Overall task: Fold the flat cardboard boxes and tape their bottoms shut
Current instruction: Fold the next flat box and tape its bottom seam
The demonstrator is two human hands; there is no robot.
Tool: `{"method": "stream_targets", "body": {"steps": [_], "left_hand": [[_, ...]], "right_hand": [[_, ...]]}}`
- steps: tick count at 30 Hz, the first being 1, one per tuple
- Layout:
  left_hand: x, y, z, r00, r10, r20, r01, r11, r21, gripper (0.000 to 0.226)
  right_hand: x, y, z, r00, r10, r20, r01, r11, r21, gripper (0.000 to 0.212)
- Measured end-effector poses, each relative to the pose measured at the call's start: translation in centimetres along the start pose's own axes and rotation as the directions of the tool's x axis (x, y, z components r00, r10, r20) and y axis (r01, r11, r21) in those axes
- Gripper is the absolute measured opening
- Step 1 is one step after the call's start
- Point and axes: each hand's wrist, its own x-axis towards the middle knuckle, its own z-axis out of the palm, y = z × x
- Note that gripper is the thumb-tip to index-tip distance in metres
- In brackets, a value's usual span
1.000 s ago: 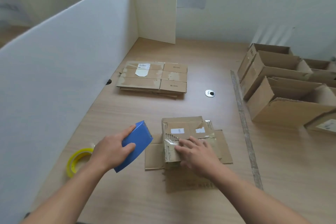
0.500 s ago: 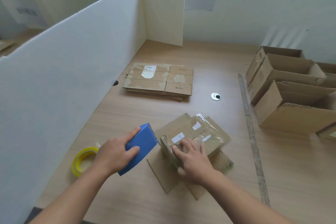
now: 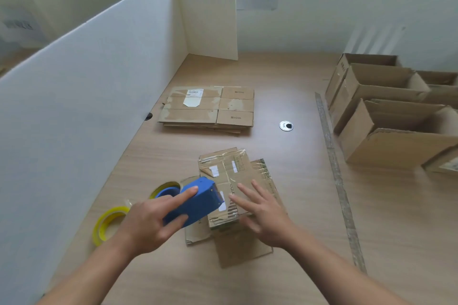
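since the box [image 3: 238,168] is worn corrugated card, i judge it light and apt to skate on the smooth table [image 3: 309,218] under any sideways pull. it sits bottom-up, toward six o'clock from the table's middle, with its lower flaps splayed out on the wood at its six and eight o'clock.

the right hand [image 3: 265,215] lies on its upper face at about four o'clock, fingers straight and spread, pressing flat. the left hand [image 3: 148,223] grips the dispenser [image 3: 195,202], fingers curled round its body, the index finger stretched along the top. the dispenser's nose meets the box at its eight o'clock edge.

the panels should be stiff, but the creases are weak and the closed flaps will likely spring up. old glossy tape across the top looks slick, so bare card gives the better hold. a flat palm just beside the seam seems the right hold: pinching a flap would only bend it.

a roll [image 3: 109,223] lies at eight o'clock, a flat stack [image 3: 208,109] at twelve and folded boxes [image 3: 386,131] at two.
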Motion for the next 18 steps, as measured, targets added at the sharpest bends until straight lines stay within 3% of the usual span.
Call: {"method": "stream_targets", "body": {"steps": [3,7,12,18], "left_hand": [[-0.1,0.3,-0.3,0.993,0.114,-0.013,-0.114,0.993,-0.027,0.058],[-0.5,0.4,-0.6,0.975,0.219,0.021,-0.219,0.976,-0.004,0.058],[-0.6,0.9,-0.9,0.966,0.259,0.029,-0.260,0.965,0.047,0.060],[-1.0,1.1,-1.0,0.962,0.270,0.045,-0.271,0.963,0.004,0.061]], "right_hand": [[0.3,-1.5,-1.1,0.979,0.089,-0.184,-0.021,0.940,0.341,0.052],[0.6,-3.2,-2.6,0.989,0.056,-0.140,0.037,0.809,0.587,0.049],[1.1,-4.3,-3.3,0.988,0.009,-0.156,0.088,0.790,0.607,0.031],[1.5,-4.7,-3.0,0.970,0.072,-0.233,0.089,0.785,0.613,0.012]]}}
